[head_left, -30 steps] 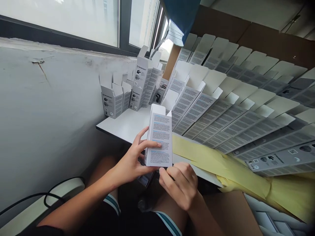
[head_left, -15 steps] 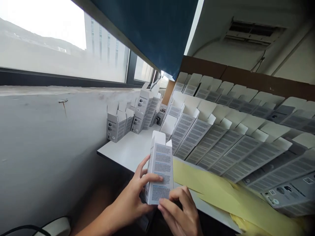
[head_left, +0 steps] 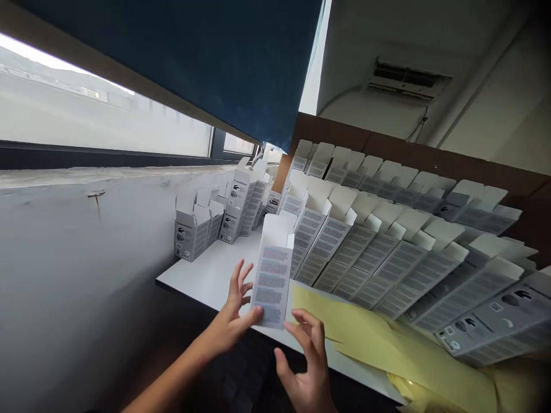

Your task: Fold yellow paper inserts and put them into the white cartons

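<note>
An upright white carton [head_left: 271, 281] with printed text on its front and raised top flaps is near the table's front edge. My left hand [head_left: 235, 315] is at the carton's lower left, its thumb on the front face and its other fingers spread beside and behind it. At the lower right corner of the carton is my right hand [head_left: 307, 355], fingers apart and curved, with nothing between thumb and fingers. Whether its index fingertip touches the carton cannot be made out.
Rows of open-topped cartons [head_left: 365, 246] fill the table's right side. More cartons [head_left: 191, 232] stand at the left back by the wall. Yellow sheets [head_left: 379, 338] lie along the front edge of the white table [head_left: 193, 275]. A blue panel [head_left: 215, 63] hangs above.
The carton is now farther up and back from me, its flaps more raised. My left thumb has moved onto its front. My right hand has come off its bottom edge and opened. The view has shifted.
</note>
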`<state>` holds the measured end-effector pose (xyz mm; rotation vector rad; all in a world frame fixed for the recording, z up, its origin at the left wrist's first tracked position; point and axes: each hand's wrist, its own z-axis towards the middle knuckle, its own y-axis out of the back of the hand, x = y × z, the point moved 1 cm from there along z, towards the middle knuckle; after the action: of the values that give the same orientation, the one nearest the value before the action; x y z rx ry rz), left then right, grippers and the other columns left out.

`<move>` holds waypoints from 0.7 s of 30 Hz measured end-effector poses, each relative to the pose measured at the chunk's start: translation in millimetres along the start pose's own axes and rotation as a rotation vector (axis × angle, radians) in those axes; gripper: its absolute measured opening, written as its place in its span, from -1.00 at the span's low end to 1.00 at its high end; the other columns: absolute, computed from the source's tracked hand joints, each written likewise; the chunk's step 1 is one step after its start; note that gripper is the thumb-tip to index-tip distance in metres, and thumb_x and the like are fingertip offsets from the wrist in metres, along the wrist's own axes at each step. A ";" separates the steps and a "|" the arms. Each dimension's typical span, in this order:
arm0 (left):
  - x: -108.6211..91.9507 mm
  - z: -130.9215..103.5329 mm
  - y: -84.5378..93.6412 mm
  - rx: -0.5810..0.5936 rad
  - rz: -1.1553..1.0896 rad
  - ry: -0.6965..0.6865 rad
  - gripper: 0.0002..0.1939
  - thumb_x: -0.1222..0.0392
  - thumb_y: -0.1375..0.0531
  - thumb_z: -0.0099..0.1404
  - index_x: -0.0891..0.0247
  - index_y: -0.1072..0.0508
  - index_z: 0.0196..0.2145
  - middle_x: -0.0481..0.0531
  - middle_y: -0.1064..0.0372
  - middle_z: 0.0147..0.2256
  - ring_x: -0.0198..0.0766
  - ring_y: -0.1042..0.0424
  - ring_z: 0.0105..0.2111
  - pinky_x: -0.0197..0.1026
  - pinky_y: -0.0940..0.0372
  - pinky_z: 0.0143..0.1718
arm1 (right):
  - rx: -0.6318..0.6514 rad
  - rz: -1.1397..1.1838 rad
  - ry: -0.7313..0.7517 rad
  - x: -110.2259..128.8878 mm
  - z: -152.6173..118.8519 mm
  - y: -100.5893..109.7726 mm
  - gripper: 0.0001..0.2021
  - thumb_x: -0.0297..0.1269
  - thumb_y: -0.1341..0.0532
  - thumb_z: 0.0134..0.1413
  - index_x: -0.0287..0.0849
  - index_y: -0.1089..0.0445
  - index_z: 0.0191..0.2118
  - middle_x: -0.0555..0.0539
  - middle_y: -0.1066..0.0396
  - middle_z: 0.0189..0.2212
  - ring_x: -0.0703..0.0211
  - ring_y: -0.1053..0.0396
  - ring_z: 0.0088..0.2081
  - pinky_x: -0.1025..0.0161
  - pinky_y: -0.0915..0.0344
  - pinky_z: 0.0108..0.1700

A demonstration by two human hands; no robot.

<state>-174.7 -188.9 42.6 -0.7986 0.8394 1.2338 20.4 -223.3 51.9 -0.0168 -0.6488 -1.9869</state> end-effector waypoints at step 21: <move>13.6 254.2 29.2 0.223 -0.157 -0.039 0.26 0.46 -0.27 -0.11 0.04 0.30 0.42 0.25 -0.17 0.22 0.12 -0.25 0.21 0.18 -0.20 0.18 | 0.051 -0.205 -0.192 -101.5 175.0 28.9 -0.45 -0.33 -0.20 0.09 -0.03 -0.20 0.23 -0.17 -0.29 0.01 0.15 -0.33 -0.28 0.09 -0.39 -0.13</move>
<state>-174.7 44.0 149.5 -0.6453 0.8486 0.9948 49.5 -71.7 185.7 -0.1154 -0.8539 -2.1829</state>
